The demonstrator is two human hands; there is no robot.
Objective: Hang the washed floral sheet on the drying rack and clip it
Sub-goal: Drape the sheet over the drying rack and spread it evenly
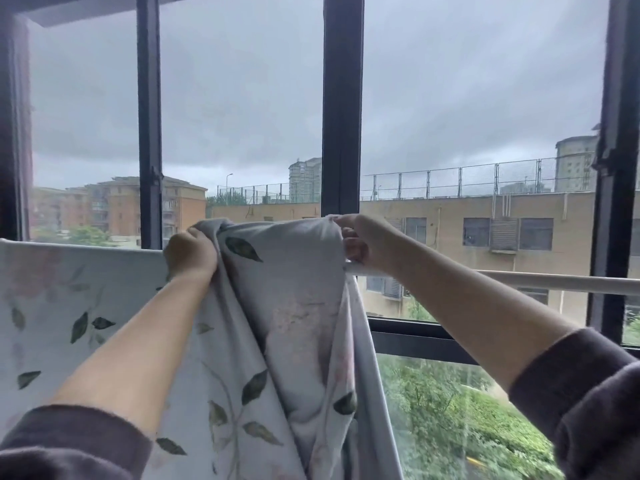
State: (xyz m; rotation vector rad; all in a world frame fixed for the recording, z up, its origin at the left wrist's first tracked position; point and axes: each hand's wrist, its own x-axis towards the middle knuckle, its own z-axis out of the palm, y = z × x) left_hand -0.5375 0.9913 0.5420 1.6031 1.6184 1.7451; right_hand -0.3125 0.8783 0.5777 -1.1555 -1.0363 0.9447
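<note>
The floral sheet (287,306), pale with green leaves, hangs over the white rail of the drying rack (519,280). Its left part lies flat over the rail; the middle is bunched and lifted above it. My left hand (189,252) grips the bunched top edge from the left. My right hand (363,242) pinches the same raised edge at its right end, just above the bare rail. Both arms reach forward with dark sleeves pushed up. No clip shows anywhere in view.
Dark window frames (341,105) stand directly behind the rail. The rail runs bare to the right of my right hand. Buildings and green bushes lie outside, below the window.
</note>
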